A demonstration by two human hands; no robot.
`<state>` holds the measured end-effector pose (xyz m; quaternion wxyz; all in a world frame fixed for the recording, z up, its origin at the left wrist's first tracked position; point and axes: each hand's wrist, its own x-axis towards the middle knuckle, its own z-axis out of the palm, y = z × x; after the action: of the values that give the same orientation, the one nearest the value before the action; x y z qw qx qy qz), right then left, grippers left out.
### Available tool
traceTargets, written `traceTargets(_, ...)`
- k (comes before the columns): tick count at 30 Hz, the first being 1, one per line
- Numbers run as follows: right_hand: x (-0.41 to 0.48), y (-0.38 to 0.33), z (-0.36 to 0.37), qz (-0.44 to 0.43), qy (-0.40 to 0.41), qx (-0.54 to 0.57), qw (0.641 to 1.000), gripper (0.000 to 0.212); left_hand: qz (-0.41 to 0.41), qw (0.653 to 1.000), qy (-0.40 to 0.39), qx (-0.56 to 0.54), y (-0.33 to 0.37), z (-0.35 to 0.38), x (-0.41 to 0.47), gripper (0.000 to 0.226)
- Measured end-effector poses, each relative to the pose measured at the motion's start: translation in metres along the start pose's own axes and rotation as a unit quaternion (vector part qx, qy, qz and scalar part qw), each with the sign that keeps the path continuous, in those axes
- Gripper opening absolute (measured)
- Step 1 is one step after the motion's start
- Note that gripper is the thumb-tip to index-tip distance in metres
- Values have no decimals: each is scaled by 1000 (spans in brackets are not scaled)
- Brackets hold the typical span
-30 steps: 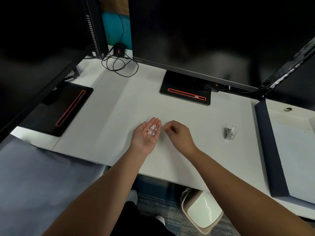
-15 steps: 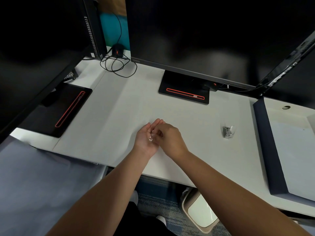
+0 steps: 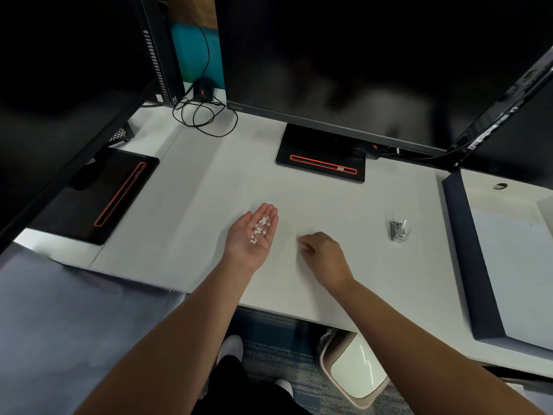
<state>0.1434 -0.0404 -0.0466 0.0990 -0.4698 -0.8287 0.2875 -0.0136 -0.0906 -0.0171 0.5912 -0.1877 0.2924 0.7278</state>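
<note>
Half a second ago the right hand (image 3: 323, 254) was lying over the left palm; now it is sitting apart from it, off to the right and low over the desk (image 3: 185, 211). The small white bits (image 3: 259, 229) are lying loose in the left hand (image 3: 253, 235), scattered from the middle of the palm up onto the fingers. That hand is facing palm up with its fingers straight and held side by side, cradling the bits just over the white desk. The right hand is turning its back upward, fingers curled in and the tips drawn together toward the thumb; whether it is pinching one of the bits I cannot tell from where I am standing.

Farther right, well apart from both hands, a small clear box (image 3: 400, 232) with something metal in it is standing on the desk. Behind the hands a monitor (image 3: 344, 55) is rising on a black stand (image 3: 321, 151) with a red stripe. Black cable (image 3: 203, 118) is lying coiled at the back left. A dark blue board (image 3: 463, 250) is lying along the right edge, and a pale bin (image 3: 356, 372) is sitting on the floor under the desk.
</note>
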Motion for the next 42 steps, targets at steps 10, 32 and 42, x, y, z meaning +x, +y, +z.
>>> traceTargets(10, 0, -4, 2, -20, 6, 2, 1000, 17, 0, 1000, -3, 0, 1, -2, -1, 33)
traceTargets(32, 2, -28, 20, -116, 77, -82, 987, 16, -10, 1000, -1, 17, 0, -6, -1, 33)
traceTargets(42, -5, -74, 20, -140, 81, 31, 986, 18, -27, 997, 3, 77, -7, -10, -3, 36)
